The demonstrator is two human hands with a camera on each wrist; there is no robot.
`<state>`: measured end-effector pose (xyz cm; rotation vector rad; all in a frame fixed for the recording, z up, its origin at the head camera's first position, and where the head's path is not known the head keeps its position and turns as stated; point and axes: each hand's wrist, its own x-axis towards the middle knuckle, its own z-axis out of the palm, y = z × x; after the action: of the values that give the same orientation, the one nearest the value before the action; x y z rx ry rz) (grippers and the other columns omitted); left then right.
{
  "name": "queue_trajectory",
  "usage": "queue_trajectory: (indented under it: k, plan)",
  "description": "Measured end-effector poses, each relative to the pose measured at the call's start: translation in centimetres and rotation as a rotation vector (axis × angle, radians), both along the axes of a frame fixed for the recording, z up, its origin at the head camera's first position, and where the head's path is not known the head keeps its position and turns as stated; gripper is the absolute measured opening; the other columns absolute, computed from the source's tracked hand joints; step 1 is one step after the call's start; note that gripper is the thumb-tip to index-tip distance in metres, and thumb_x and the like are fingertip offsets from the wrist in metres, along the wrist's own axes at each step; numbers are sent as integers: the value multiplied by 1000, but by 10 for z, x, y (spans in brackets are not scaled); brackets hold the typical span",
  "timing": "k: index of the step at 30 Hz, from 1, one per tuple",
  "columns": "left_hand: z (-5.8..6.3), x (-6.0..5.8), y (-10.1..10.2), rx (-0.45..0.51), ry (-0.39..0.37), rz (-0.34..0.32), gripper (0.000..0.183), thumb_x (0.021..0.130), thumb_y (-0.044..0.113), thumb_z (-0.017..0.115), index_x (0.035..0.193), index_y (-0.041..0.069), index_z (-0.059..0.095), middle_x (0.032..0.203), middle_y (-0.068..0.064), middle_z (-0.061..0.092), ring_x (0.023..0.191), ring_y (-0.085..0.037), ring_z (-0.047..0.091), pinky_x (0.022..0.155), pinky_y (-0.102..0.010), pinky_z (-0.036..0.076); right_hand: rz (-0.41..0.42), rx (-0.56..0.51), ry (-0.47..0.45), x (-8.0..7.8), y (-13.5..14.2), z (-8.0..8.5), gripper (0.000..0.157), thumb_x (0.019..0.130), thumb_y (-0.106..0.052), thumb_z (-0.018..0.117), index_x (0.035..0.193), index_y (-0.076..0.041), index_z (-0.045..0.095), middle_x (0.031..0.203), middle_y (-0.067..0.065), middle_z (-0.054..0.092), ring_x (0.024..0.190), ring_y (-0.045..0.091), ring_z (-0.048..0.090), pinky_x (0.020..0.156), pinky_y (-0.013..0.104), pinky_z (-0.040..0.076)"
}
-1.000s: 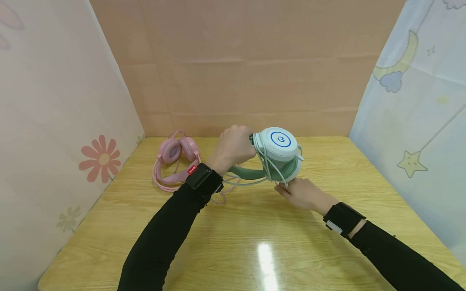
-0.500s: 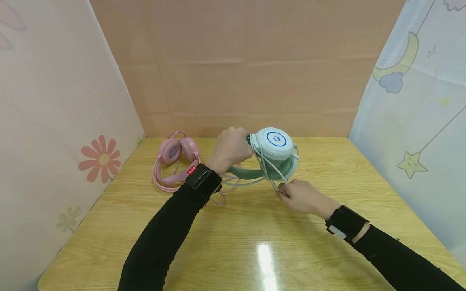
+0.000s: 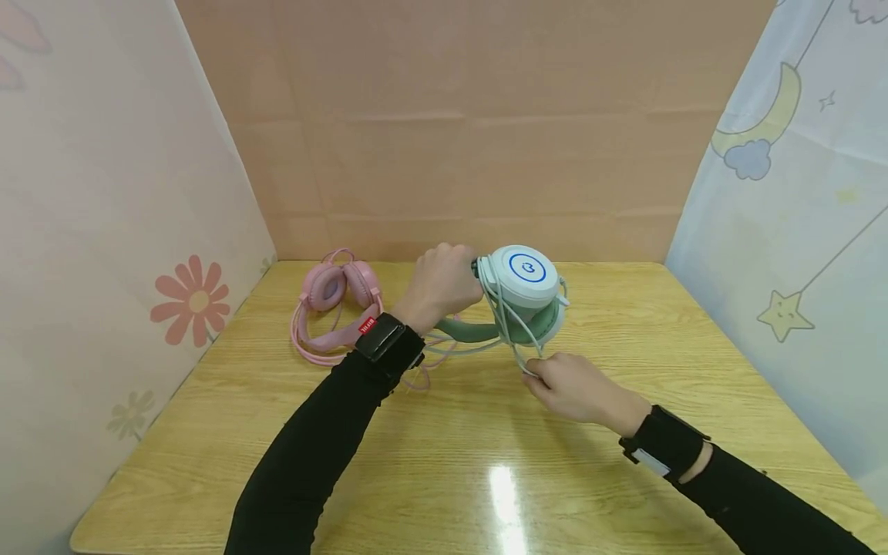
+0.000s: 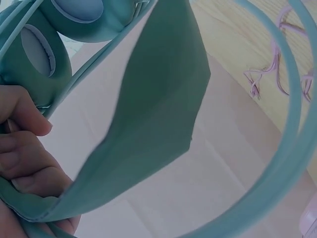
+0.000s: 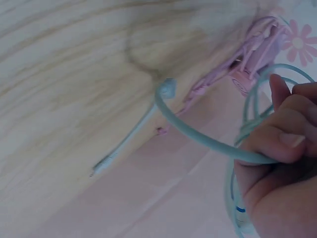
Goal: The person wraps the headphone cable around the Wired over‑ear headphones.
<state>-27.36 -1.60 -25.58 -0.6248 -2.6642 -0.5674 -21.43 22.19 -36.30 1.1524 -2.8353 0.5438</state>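
Above the table, my left hand (image 3: 444, 284) grips the headband of the pale green headphones (image 3: 533, 271). Seen from the left wrist, its fingers curl round the dark green padded band (image 4: 153, 99), beside the cushioned ear cups (image 4: 42, 54). A light green cable (image 5: 208, 142) is wound in several loops about the ear cups. My right hand (image 3: 581, 391), just below and nearer the front, pinches that cable between thumb and fingers. From this grip a free stretch hangs down, with a small jack plug (image 5: 102, 162) at its end in the right wrist view.
Pink headphones (image 3: 338, 335) lie at the back left of the wooden table (image 3: 444, 478), their thin pink cable (image 3: 421, 378) trailing toward the middle. A tan backdrop (image 3: 458, 139) closes off the rear; patterned sheets stand at both sides.
The green headphones have shifted slightly left with my left hand. My right hand has drawn down and toward the front, bringing the pinched cable away from the ear cups.
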Motion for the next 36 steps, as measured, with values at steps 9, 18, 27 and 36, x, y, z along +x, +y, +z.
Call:
queue_trajectory:
  k: [9,18,27,36]
  plan:
    - [0,-2,1,-40,49,20,29,72,3,56,60,17,34,59,5,31,53,-14,36,50,-32,32,21,-139,-67,6,-1,22,37,103,-17,57,68,-22,44,57,-16,29,46,-2,28,50,22,29]
    - [-2,-2,2,-97,55,19,32,84,12,59,61,17,38,57,5,33,51,-12,38,48,-31,34,43,-216,-168,6,-4,42,40,103,-18,56,65,-22,46,56,-16,31,46,0,29,50,23,29]
    - [-3,0,9,-136,89,9,30,81,12,62,62,18,39,60,5,31,54,-14,38,48,-32,35,116,-190,-160,0,-10,72,34,97,-11,59,65,-22,53,57,-16,36,50,2,36,52,24,34]
    - [-5,3,11,-197,71,17,29,83,15,63,65,17,41,60,4,34,53,-14,40,48,-31,37,117,-261,-185,0,-15,93,28,95,-12,61,68,-21,63,58,-15,41,50,2,35,52,23,33]
